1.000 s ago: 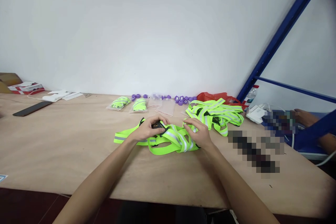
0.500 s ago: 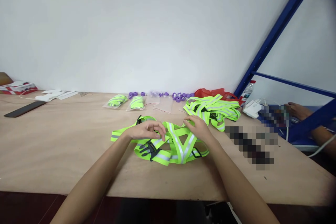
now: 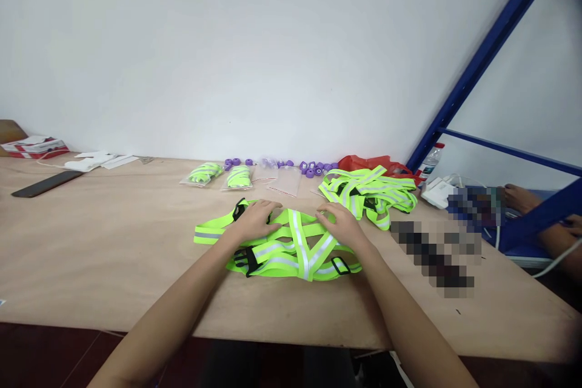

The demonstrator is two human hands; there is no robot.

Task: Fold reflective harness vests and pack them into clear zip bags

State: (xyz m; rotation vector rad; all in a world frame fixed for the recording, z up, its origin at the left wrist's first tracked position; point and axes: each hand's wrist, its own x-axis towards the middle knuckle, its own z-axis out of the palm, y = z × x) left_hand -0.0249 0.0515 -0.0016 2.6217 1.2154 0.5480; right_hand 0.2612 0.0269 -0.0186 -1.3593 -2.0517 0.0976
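A neon-yellow reflective vest (image 3: 302,242) made of straps with silver stripes lies folded on the table in front of me. Its black buckle (image 3: 248,259) is at the near left, and a black strap slider (image 3: 340,265) sits at the near right. My left hand (image 3: 259,220) rests on the vest's far left part, with its fingers stretched out over the straps. At the far right edge, the bent fingers and thumb of my right hand (image 3: 340,225) close on a strap.
Behind lie two bagged vests (image 3: 239,177), clear plastic bags (image 3: 286,182) and several purple rolls (image 3: 311,168). More vests (image 3: 373,191) are heaped beside a red bag (image 3: 377,163). A bottle (image 3: 430,160), blue frame (image 3: 482,66) and another person's hand (image 3: 522,199) are at right.
My left hand has gone from hovering with curled fingers to lying on the vest. The buckle and near straps have shifted slightly left and away from me. My right hand stays at the far edge.
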